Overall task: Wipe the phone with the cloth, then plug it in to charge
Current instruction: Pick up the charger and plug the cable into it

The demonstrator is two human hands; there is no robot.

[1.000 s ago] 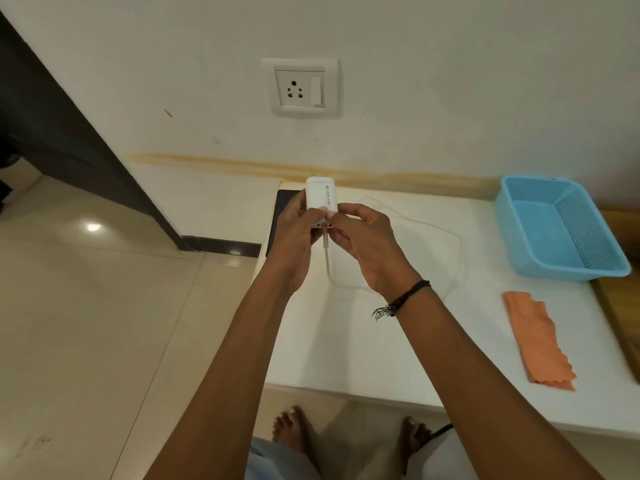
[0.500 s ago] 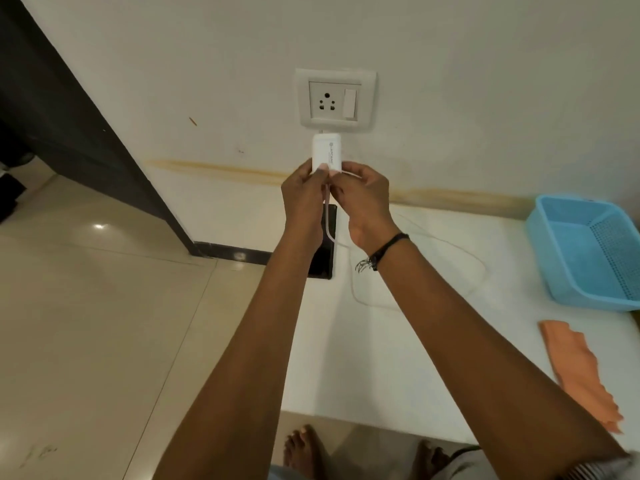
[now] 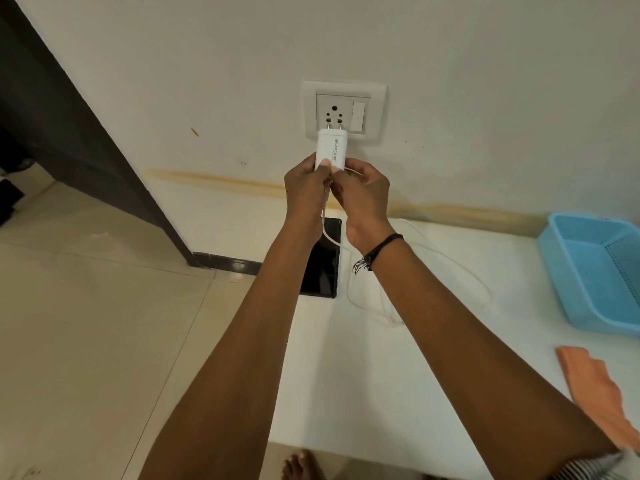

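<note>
Both hands hold a white charger adapter (image 3: 330, 147) up at the wall socket (image 3: 344, 113); its two pins point at the lower holes, just below them. My left hand (image 3: 306, 192) pinches the adapter's lower end, thumb on its face. My right hand (image 3: 362, 195) grips its base where the white cable (image 3: 450, 268) leaves. The cable runs down and loops over the white table (image 3: 363, 375). A black phone (image 3: 322, 268) lies flat at the table's left edge, partly hidden by my left forearm. The orange cloth (image 3: 595, 393) lies on the table at the right.
A light blue plastic basket (image 3: 595, 271) stands at the table's back right against the wall. A white rocker switch (image 3: 359, 115) sits beside the socket holes. Left of the table is tiled floor and a dark door frame (image 3: 86, 133). My bare feet show below the table's front edge.
Both hands have raised the adapter from above the table up to the wall socket. The view has tilted up and closer to the wall.
</note>
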